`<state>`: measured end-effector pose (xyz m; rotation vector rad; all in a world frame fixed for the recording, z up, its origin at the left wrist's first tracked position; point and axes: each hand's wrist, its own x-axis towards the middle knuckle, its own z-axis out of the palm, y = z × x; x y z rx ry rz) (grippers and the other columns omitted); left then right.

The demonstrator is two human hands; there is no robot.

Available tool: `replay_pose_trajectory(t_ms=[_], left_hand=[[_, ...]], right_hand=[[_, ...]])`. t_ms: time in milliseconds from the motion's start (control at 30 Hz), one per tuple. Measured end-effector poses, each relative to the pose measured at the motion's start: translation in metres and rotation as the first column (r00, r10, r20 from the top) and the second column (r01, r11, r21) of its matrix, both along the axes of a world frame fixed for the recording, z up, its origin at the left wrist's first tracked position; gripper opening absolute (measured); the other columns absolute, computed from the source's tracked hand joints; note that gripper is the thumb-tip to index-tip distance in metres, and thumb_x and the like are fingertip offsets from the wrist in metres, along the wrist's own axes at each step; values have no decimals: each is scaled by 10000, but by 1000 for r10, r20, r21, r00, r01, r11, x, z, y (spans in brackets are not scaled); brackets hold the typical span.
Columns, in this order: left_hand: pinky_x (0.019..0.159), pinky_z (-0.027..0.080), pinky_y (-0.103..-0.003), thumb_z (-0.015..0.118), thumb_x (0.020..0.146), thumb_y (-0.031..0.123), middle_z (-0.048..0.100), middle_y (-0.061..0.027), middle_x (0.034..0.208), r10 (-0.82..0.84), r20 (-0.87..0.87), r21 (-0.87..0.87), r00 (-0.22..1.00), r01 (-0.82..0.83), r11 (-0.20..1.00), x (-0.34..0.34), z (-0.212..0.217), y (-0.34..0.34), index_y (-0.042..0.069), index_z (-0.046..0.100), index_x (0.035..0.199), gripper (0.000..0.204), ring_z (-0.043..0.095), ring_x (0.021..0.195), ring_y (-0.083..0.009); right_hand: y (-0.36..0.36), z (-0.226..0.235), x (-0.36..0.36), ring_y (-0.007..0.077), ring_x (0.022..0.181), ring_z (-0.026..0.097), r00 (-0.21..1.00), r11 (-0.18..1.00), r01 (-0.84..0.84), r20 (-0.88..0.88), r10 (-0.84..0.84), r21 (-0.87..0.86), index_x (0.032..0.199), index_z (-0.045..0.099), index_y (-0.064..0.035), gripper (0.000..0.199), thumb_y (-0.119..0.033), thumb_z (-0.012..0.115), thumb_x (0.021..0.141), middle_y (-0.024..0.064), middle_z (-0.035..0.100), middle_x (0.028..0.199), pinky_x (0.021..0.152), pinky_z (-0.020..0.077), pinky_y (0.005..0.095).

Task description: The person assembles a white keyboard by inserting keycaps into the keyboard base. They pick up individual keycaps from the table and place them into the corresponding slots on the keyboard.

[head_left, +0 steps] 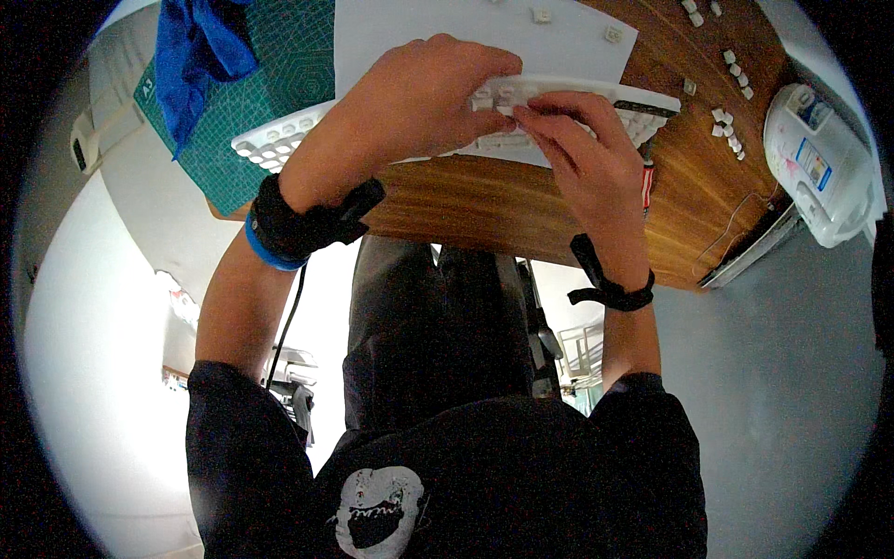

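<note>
The desk's (466, 200) near edge ran between the person's lap and the white keyboard (503, 93), whose long axis lay left to right, across the line of both forearms. The right hand (598, 149) came in from the right, its thumb and index finger drawn together at the keys; whether they pinched a keycap could not be told. The left hand (419, 101) reached over from the left, thumb and index finger apart, with a few keys showing between them. Both sets of fingers met slightly right of the keyboard's middle, so neither hand was clearly nearer; the keyboard lay directly beneath them. Beyond it spread a white sheet (419, 23) bearing loose keycaps (612, 34), well apart from the fingers.
</note>
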<state>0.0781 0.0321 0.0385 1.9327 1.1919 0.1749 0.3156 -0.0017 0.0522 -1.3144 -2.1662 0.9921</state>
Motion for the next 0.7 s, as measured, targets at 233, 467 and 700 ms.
replay_pose_trajectory(t_ms=[233,467,700], left_hand=[[816,600,-537,789,890,385,778,-172,991,-49,-116,-50,992,43,998,10,22,1,163,714,1267,444,741,921,-434],[815,599,-535,783,881,372,776,-170,997,-77,-153,-23,985,74,997,14,33,-4,171,692,1320,491,734,941,-434],[792,592,-545,770,893,389,771,-173,977,-62,-121,-25,991,59,998,16,37,-9,156,691,1295,471,729,917,-439]], right_hand=[[-2,8,7,300,1099,667,992,994,64,104,-72,85,1138,755,-143,325,-127,834,824,70,710,1164,939,556,428],[17,19,11,295,1165,624,964,980,-99,262,51,174,1272,703,-182,478,-227,819,810,39,697,1195,1035,489,469],[21,24,13,300,1094,645,943,981,-172,304,138,90,1239,704,-163,455,-256,805,805,48,694,1098,975,510,459]])
